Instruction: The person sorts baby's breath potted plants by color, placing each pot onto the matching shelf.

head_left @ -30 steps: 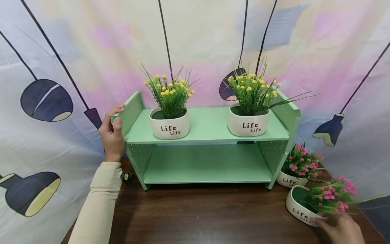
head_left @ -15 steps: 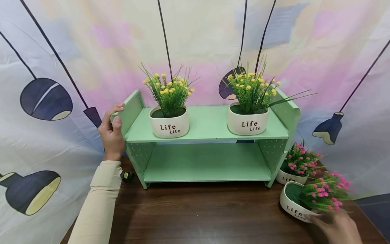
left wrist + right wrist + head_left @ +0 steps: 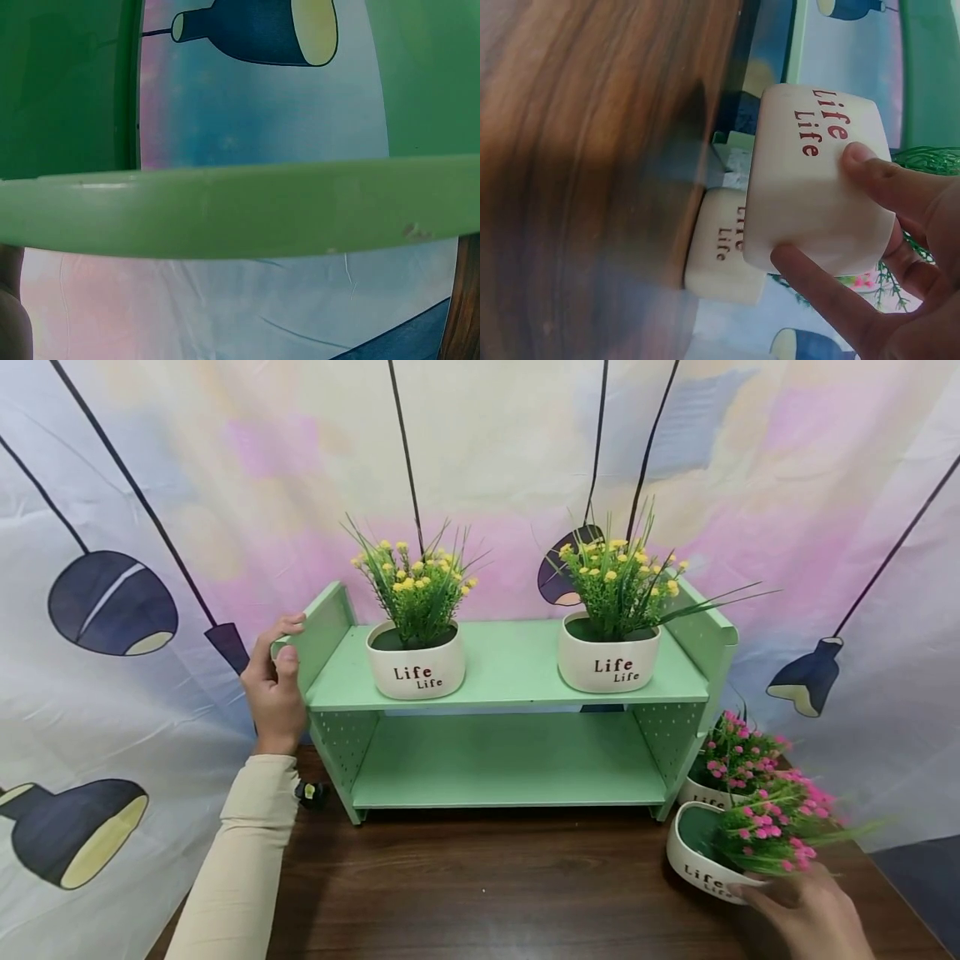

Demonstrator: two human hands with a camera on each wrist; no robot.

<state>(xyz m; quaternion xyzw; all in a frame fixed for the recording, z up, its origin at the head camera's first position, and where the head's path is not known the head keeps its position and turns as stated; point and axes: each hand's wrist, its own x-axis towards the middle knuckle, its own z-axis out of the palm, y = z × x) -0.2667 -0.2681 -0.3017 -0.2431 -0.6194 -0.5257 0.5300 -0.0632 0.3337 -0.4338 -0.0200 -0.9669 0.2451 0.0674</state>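
Observation:
My right hand [image 3: 813,914] grips a white oval flowerpot [image 3: 701,864] with pink flowers, thumb on its lettered front. The pot tilts slightly and hangs just above the table; its wall [image 3: 817,195] fills the middle of the right wrist view. My left hand [image 3: 276,693] holds the left side panel of a green two-tier shelf [image 3: 510,760], fingers over the panel's edge. Two white pots with yellow flowers, a left pot [image 3: 416,668] and a right pot [image 3: 609,662], stand on the upper tier. In the left wrist view, the panel edge [image 3: 240,214] crosses the frame.
Another pink-flowered pot [image 3: 705,793] stands on the table beside the shelf's right end, partly hidden behind the held one. The brown wooden table [image 3: 480,893] stretches in front of the shelf. A small black object [image 3: 311,793] lies by my left wrist. A painted curtain [image 3: 495,443] hangs behind.
My right hand has moved left with the pink-flowered pot, nearer the shelf, and the pot now covers more of the one behind it. My left hand stays on the side panel.

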